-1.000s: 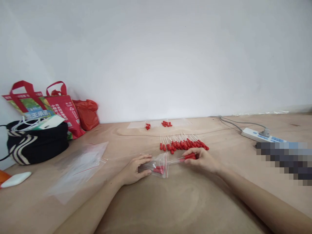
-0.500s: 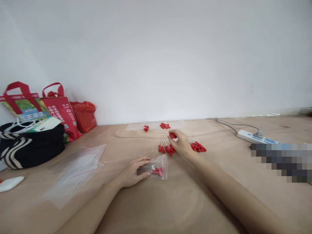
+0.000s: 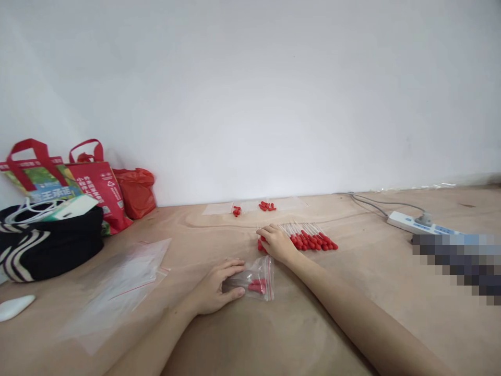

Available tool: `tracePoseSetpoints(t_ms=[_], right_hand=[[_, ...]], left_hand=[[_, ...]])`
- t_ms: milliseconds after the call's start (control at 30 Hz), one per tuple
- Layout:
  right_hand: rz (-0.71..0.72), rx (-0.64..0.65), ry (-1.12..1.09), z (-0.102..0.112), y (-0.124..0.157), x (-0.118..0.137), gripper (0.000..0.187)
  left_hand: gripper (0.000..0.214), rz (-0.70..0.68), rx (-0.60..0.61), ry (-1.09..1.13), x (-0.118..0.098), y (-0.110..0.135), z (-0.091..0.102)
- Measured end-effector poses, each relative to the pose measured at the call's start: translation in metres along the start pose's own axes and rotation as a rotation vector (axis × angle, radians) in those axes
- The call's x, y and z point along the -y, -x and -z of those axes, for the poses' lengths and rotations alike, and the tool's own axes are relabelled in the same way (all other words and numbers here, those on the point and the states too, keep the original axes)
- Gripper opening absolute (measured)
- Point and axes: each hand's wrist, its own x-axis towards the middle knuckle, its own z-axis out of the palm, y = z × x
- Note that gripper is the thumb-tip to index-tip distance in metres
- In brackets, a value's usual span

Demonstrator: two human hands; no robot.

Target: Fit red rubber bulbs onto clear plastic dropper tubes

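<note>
My left hand (image 3: 219, 287) rests on the table, thumb and fingers around the lower end of a clear zip-lock bag (image 3: 270, 271). Inside the bag lie a few red-tipped pieces (image 3: 257, 285). My right hand (image 3: 276, 243) is curled over the left end of a row of thin pale sticks with red tips (image 3: 313, 241). Red tips (image 3: 261, 243) show under its fingers; the fingertips are partly hidden. The row's sticks lie side by side, red ends toward me.
Flat clear bags (image 3: 133, 277) lie at left. Toward the wall, two small groups of red-tipped pieces (image 3: 267, 206) lie on clear bags (image 3: 217, 209). A black striped bag (image 3: 62, 245), red bags (image 3: 135, 193) and a white object (image 3: 15, 307) stand left. A power strip (image 3: 410, 223) lies right.
My right hand has come down and slightly left from above the row to its left end. More red tips show to its right. My left hand stays at the zip-lock bag.
</note>
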Motion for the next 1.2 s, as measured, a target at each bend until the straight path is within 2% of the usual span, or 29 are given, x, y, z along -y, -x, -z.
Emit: tracePoseSetpoints(t_ms=[67, 133, 233, 333, 433, 533, 667, 833, 1033, 1200], right_hand=[[0.012, 0.032, 0.027, 0.001, 0.000, 0.000, 0.020], [0.016, 0.061, 0.048, 0.002, 0.000, -0.001, 0.020], [0.010, 0.089, 0.059, 0.003, 0.001, -0.001, 0.022], [0.001, 0.106, 0.048, 0.003, 0.001, 0.000, 0.025], [-0.011, 0.113, 0.027, 0.005, 0.002, 0.000, 0.028], [-0.025, 0.111, -0.015, 0.007, 0.002, -0.001, 0.029], [-0.064, 0.100, -0.087, 0.009, 0.003, -0.003, 0.029], [-0.107, 0.116, -0.176, 0.013, 0.004, -0.006, 0.029], [-0.146, 0.129, -0.142, 0.018, 0.006, -0.005, 0.028], [-0.225, -0.031, -0.096, 0.020, 0.010, -0.003, 0.015]], left_hand=[[0.048, 0.025, -0.061, 0.090, -0.002, -0.003, 0.002], [0.043, 0.082, -0.187, 0.197, -0.003, -0.011, 0.004], [0.039, 0.222, -0.333, 0.358, 0.004, -0.036, 0.004], [0.037, 0.378, -0.328, 0.622, 0.015, -0.070, 0.000], [0.031, 0.393, -0.315, 0.713, 0.021, -0.101, -0.007], [0.024, 0.369, -0.311, 0.772, 0.018, -0.119, -0.012], [0.024, 0.334, -0.320, 0.796, 0.012, -0.125, -0.017], [0.033, 0.325, -0.321, 0.710, 0.007, -0.122, -0.021], [0.033, 0.418, -0.280, 0.515, 0.005, -0.120, -0.011], [0.066, 0.552, -0.132, 0.420, 0.000, -0.110, 0.006]])
